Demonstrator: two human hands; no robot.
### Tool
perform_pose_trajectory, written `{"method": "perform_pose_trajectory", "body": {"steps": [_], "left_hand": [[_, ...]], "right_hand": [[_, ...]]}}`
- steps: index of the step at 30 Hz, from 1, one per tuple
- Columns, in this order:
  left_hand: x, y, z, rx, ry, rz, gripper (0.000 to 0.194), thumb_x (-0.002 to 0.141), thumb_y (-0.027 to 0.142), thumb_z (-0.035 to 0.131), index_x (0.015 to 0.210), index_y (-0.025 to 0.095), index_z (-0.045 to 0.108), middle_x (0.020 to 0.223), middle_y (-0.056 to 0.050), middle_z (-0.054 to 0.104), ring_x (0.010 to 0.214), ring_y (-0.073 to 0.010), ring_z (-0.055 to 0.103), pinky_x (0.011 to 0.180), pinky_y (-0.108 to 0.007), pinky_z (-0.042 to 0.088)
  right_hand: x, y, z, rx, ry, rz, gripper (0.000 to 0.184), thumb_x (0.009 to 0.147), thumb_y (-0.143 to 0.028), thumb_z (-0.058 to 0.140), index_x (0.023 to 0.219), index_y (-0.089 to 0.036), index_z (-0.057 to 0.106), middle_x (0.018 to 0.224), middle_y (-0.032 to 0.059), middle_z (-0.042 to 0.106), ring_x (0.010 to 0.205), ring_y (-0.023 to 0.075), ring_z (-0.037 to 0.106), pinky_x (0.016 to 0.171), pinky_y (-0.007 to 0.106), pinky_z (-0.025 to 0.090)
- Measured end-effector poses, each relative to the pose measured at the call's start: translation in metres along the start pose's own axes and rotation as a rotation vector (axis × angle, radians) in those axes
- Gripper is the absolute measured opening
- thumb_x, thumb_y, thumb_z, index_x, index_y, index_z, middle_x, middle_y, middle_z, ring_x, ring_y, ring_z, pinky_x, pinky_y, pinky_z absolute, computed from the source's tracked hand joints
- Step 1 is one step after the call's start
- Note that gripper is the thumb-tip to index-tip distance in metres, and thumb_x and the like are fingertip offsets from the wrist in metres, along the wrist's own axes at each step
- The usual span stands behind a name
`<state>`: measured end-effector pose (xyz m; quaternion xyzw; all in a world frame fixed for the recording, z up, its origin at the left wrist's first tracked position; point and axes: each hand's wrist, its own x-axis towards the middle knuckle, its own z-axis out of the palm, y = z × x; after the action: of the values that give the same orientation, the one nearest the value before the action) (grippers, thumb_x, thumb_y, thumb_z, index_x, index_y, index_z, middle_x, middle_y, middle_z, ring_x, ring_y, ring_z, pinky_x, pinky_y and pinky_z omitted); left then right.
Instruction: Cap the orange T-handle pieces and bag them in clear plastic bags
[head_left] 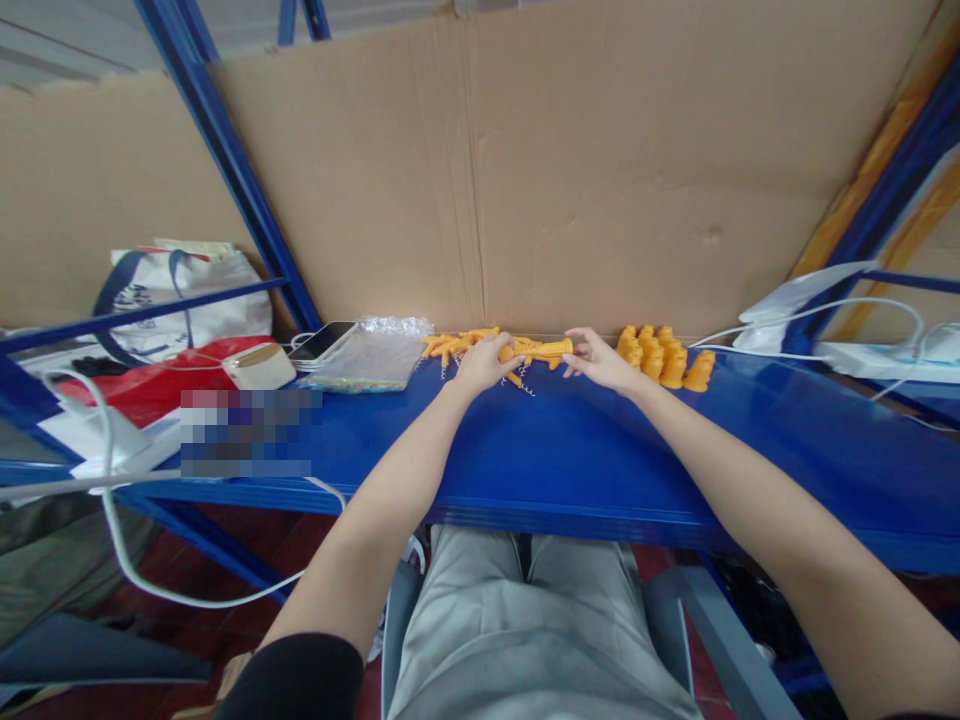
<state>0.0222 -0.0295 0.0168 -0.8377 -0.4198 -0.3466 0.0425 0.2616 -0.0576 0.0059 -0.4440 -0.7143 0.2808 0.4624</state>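
Observation:
A yellow piece, apparently a corkscrew body, lies level between my hands at the back of the blue table. My left hand is closed on its left end. At its right end, the thumb and fingers of my right hand are closed around the wider part. Under and beside my left hand is a pile of yellow corkscrews with bare metal spirals sticking out toward me. To the right of my right hand stand several yellow bell-shaped pieces, grouped upright in rows.
A clear plastic bag and a phone lie left of the pile. Farther left are a cream pouch, red cloth and a white tote bag. Cardboard walls the back. White cables run at both sides; blue posts frame the table.

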Motion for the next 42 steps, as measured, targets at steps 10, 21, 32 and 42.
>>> {"method": "perform_pose_trajectory", "body": {"steps": [10, 21, 32, 42], "left_hand": [[-0.001, 0.0, -0.002, 0.019, 0.036, 0.016, 0.02, 0.083, 0.038, 0.067, 0.092, 0.021, 0.061, 0.092, -0.005, 0.07, 0.094, -0.0233, 0.065, 0.083, -0.033, 0.049], [0.0, -0.003, -0.002, 0.016, 0.069, 0.009, 0.022, 0.083, 0.041, 0.066, 0.091, 0.021, 0.061, 0.093, -0.005, 0.07, 0.093, -0.0229, 0.065, 0.081, -0.032, 0.049], [-0.002, -0.002, -0.003, 0.043, 0.065, 0.04, 0.021, 0.083, 0.039, 0.067, 0.092, 0.021, 0.062, 0.093, -0.005, 0.069, 0.093, -0.0222, 0.064, 0.082, -0.032, 0.049], [-0.002, -0.002, -0.002, 0.042, 0.064, 0.015, 0.021, 0.081, 0.038, 0.069, 0.09, 0.021, 0.061, 0.091, -0.004, 0.07, 0.092, -0.0224, 0.065, 0.081, -0.031, 0.049]], "right_hand": [[-0.005, -0.011, 0.004, 0.148, -0.01, 0.157, 0.021, 0.092, -0.037, 0.063, 0.091, -0.018, 0.055, 0.064, 0.0015, 0.067, 0.049, 0.0117, 0.062, 0.051, 0.023, 0.051], [-0.005, -0.01, 0.002, 0.205, -0.035, 0.133, 0.029, 0.088, -0.023, 0.066, 0.113, -0.021, 0.05, 0.069, -0.0047, 0.067, 0.049, 0.0094, 0.062, 0.051, 0.022, 0.052], [-0.009, -0.018, 0.005, 0.208, -0.003, 0.226, 0.037, 0.089, -0.049, 0.064, 0.072, -0.018, 0.054, 0.054, -0.0016, 0.059, 0.043, 0.0075, 0.054, 0.046, 0.019, 0.047], [-0.007, -0.017, 0.008, 0.235, -0.007, 0.254, 0.02, 0.093, -0.032, 0.062, 0.106, -0.019, 0.054, 0.072, 0.001, 0.068, 0.051, 0.0102, 0.062, 0.049, 0.02, 0.05]]}}
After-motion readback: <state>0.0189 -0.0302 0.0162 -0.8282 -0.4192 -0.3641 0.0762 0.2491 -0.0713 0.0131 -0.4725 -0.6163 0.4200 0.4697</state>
